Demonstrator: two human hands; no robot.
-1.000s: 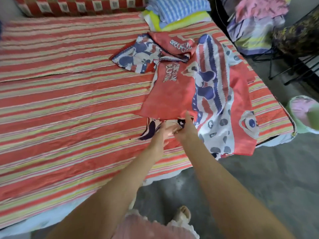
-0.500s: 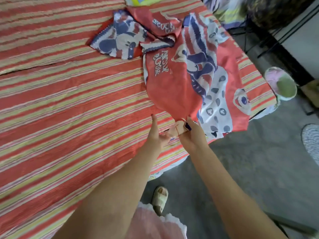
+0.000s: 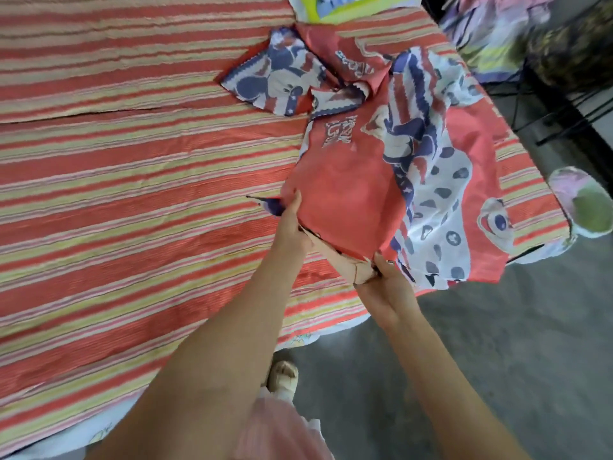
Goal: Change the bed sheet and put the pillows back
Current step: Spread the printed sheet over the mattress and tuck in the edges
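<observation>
You have both hands on the red cartoon-print sheet (image 3: 358, 180), which lies bunched at the near right corner of the striped bed (image 3: 132, 200). Your left hand (image 3: 292, 227) grips its near edge and your right hand (image 3: 384, 287) pinches the folded corner beside it. Pull too hard and that tangled far end drags along unopened, or the corner slips out.

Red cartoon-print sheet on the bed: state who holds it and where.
Both hands hold the red cartoon-print fabric sheet by its near edge: left hand grips the left part, right hand pinches the bunched corner nearer the bedside.
</observation>
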